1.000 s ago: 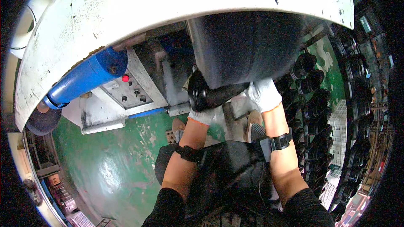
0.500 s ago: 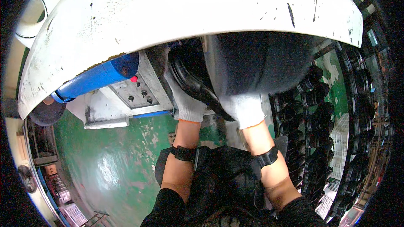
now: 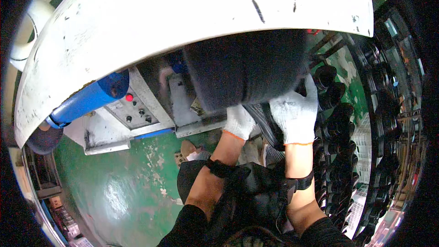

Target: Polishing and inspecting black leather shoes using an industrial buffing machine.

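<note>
A black shoe (image 3: 264,122) is held low against the near underside of a wide dark roller (image 3: 247,71), which looks blurred as if spinning. My left hand (image 3: 240,121), in a white knit glove, is closed on the shoe's left side, its fingertips hidden by the roller. On the other side my right hand (image 3: 296,115), gloved alike, grips the shoe, its fingers reaching up beside the roller's right end. Much of the shoe is covered by the roller and gloves. Over the roller curves a white hood (image 3: 183,11) with dark scuffs.
Left of the roller is a blue cylinder (image 3: 89,98), with a control panel (image 3: 139,110) carrying a red button and several dark knobs nearby. Racks of black shoes (image 3: 336,132) stand close on my right. The floor (image 3: 119,187) is worn green.
Both hands and the shoe have moved from the roller's left side to its underside and right end. The view has shifted, so the hood and panel sit further left.
</note>
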### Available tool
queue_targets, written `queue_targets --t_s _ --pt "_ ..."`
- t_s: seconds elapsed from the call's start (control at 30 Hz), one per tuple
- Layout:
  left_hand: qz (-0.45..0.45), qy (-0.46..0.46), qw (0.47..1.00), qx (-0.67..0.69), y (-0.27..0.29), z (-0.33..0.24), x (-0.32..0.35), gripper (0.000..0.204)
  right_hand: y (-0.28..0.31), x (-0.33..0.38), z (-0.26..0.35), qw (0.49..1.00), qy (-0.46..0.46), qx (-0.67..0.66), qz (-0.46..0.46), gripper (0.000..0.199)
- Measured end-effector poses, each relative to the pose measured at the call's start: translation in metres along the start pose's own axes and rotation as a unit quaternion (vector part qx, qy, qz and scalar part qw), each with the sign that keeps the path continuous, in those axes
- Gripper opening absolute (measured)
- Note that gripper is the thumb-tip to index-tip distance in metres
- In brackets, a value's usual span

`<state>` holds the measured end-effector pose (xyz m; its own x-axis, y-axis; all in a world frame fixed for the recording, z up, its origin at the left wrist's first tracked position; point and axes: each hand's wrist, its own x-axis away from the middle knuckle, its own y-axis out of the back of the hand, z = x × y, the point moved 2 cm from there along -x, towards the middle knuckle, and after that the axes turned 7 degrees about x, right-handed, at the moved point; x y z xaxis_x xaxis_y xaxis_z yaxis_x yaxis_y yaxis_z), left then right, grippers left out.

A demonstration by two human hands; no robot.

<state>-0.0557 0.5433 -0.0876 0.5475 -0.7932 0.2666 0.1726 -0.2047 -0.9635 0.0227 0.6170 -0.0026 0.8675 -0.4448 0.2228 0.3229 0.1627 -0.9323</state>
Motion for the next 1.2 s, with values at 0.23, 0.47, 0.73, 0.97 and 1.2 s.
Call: queue_targets --t_s 0.23,0.47,0.73,0.97,1.2 --pt "0.051 -0.059 0.997 0.022 0.031 -0.021 -0.011 0.055 -0.02 -0.013 -0.023 0.999 -0.015 -0.025 0.015 0.048" --pt "0.009 -0.074 0.997 -0.022 0.004 -0.048 0.031 0.071 -0.026 0.022 -0.072 0.944 0.136 0.299 0.022 0.029" --pt "0.05 0.022 0.998 -0.039 0.004 -0.032 0.078 0.069 -0.078 0.096 -0.103 0.998 0.038 0.022 0.033 0.053" --pt "0.085 0.143 0.985 -0.052 -0.009 -0.018 0.113 0.087 -0.1 0.203 -0.079 0.314 0.153 0.929 0.125 0.045" --pt "0.153 0.292 0.941 -0.071 -0.028 0.035 0.141 0.08 -0.063 0.288 -0.008 0.163 0.216 0.955 0.119 0.022"
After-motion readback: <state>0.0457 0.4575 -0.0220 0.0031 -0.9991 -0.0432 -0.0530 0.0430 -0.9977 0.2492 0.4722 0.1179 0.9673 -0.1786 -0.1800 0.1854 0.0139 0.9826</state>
